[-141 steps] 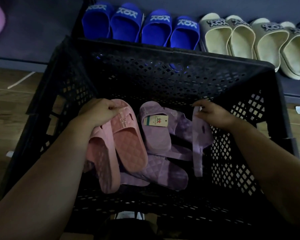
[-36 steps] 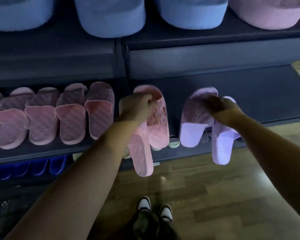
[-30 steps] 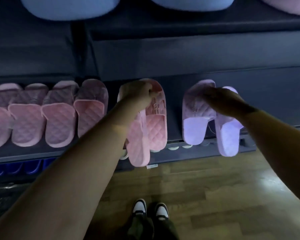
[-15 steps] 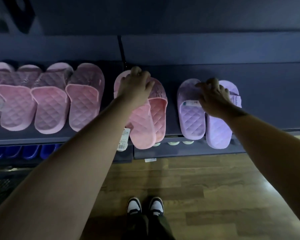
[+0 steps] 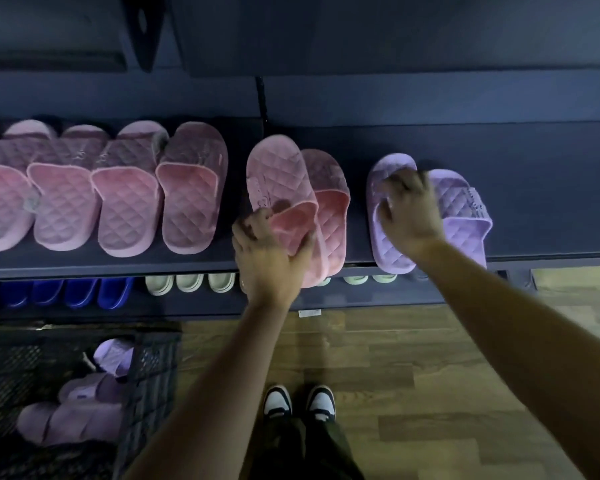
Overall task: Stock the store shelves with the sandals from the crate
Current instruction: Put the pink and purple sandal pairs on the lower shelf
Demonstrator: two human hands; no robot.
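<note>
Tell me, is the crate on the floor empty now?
No, the black crate on the floor at lower left holds several purple sandals not yet shelved.

No legible text. Pink sandal [image 5: 280, 181]: embossed mark on strap, unreadable. Lilac sandal [image 5: 463, 209]: raised lettering along strap edge, too small to read. Small white tag [image 5: 309, 313] on lower shelf edge: print blurred.
</note>
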